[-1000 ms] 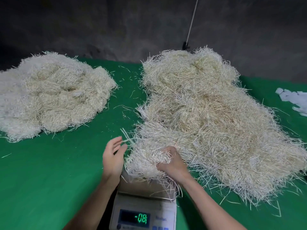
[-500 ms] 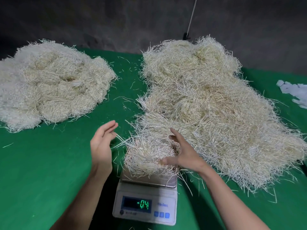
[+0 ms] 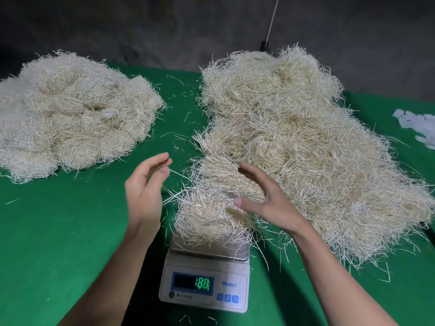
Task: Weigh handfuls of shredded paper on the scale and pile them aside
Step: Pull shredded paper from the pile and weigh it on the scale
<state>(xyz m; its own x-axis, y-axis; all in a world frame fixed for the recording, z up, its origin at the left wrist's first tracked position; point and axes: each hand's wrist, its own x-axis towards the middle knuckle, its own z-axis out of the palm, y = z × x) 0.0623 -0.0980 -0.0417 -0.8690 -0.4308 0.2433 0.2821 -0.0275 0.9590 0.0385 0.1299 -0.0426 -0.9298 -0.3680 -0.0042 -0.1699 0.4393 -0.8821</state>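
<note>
Presently on the scale: a handful of pale cream shredded paper (image 3: 209,217) heaped on the steel pan.
Scale: white digital kitchen scale (image 3: 204,285), green digits lit, near table edge.
Left hand (image 3: 143,191): fingers relaxed, holding nothing, just left of the handful.
Right hand (image 3: 266,196): fingers spread, empty, thumb over the handful; contact unclear.
Left pile (image 3: 70,114): shredded paper, well apart.
Right heap (image 3: 306,137): larger, touching the handful.
Table: green cloth surface (image 3: 58,231).
</note>
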